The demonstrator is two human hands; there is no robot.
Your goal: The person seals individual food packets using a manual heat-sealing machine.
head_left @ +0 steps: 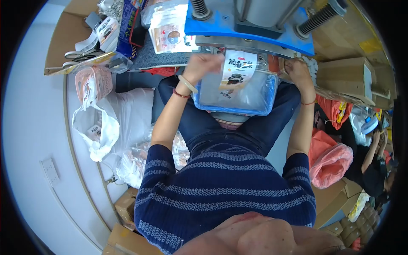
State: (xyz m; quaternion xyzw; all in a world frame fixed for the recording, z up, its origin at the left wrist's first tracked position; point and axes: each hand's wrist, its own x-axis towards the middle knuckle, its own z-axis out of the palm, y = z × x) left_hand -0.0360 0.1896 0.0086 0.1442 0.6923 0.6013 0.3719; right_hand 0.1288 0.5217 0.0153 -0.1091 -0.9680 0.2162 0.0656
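A printed white pouch (239, 72) hangs from the front edge of a blue-plated press (250, 35), above a clear tray with a blue rim (233, 111) on the person's lap. My left hand (205, 67) is just left of the pouch's upper part; its fingers are curled and smeared by motion, and contact with the pouch cannot be made out. At the right end of the press my right hand (298, 73) has its fingers bent inward, with whatever they hold hidden.
Stacked printed pouches (170, 36) lie on the grey bench at the upper left, near scissors (80, 55). A pink basket (94, 80) and white sack (136, 112) stand left. Cardboard boxes (346, 78) and a red bag (331, 163) are right, with another person (374, 168) beyond.
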